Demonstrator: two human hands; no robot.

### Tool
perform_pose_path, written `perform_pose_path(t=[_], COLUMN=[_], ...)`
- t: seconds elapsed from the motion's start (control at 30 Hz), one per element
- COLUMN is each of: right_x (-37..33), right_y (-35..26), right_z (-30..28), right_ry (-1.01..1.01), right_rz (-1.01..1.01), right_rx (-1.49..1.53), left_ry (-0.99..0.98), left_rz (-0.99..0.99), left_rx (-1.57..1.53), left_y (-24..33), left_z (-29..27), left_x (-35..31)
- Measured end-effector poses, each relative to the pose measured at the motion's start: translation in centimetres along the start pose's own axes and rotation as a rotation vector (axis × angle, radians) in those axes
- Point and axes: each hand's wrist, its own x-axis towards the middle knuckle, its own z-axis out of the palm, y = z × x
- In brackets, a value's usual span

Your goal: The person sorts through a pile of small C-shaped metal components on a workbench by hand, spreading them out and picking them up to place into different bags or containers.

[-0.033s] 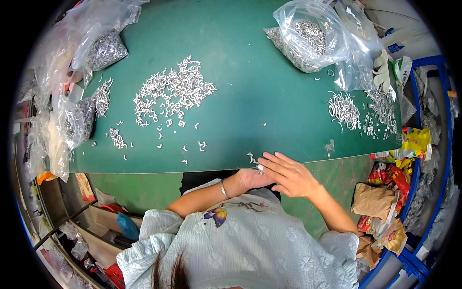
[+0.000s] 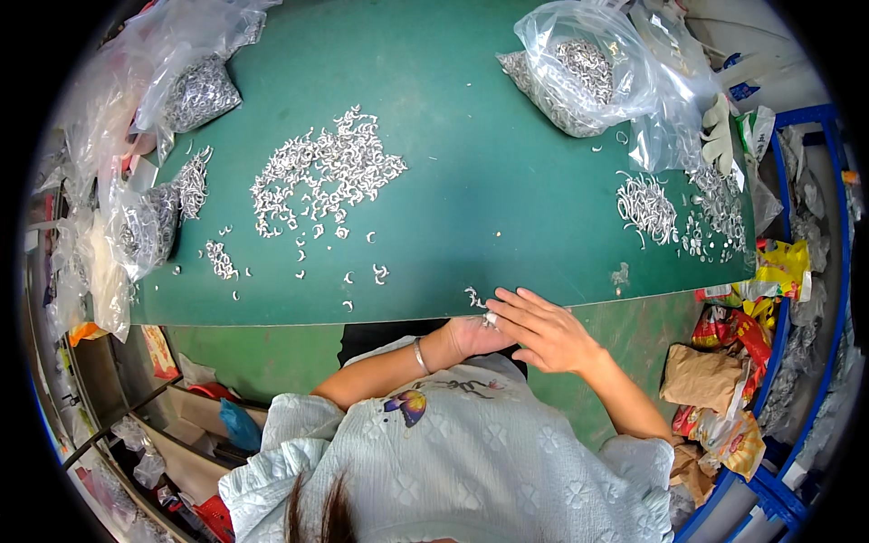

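At the table's near edge my left hand (image 2: 477, 336) is turned palm up, its fingers mostly hidden beneath my right hand. My right hand (image 2: 550, 333) reaches across it with fingers stretched out flat and close together. Between the two hands a small silvery metal piece (image 2: 490, 319) shows; what else lies in the left palm is hidden. Just ahead of the fingertips, a few curved metal pieces (image 2: 473, 296) rest on the green tabletop (image 2: 434, 217). Farther off to the left spreads a large loose pile of similar curved metal pieces (image 2: 330, 167).
On the right lies a heap of curved silvery pieces (image 2: 646, 208), with small rings beside it. An open clear plastic bag (image 2: 584, 72) of metal parts stands at the far right. Filled bags (image 2: 201, 93) line the left side. A blue rack (image 2: 784, 362) flanks the table.
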Motion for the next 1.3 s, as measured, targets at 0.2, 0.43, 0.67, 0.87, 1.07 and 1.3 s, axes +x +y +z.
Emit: perform_pose_path(t=[0.2, 0.43, 0.67, 0.87, 1.07, 1.3], right_x=[3.8, 0.6, 0.0, 1.1, 2.0, 2.9], right_y=[-0.3, -1.3, -1.2, -0.1, 1.4, 1.0], right_z=[0.1, 1.1, 0.0, -0.5, 0.4, 0.6], right_ry=[-0.025, -0.077, 0.411, 0.784, 0.942, 0.892], right_rz=[-0.006, -0.006, 0.014, 0.278, 0.428, 0.545], right_rx=[-0.164, -0.035, -0.047, 0.027, 0.0, -0.293], left_ry=[-0.235, -0.203, -0.062, 0.212, 0.395, -0.085], left_rz=[-0.046, -0.082, -0.015, 0.064, 0.27, 0.408], left_rx=[-0.067, 0.172, 0.191, 0.371, 0.415, 0.185], left_y=[0.5, 0.3, 0.3, 0.5, -1.6, 3.0], left_z=[-3.0, -0.5, -1.5, 1.6, 8.6, 21.4], left_x=[-0.6, -1.1, -3.9, -11.7, -15.7, -6.5])
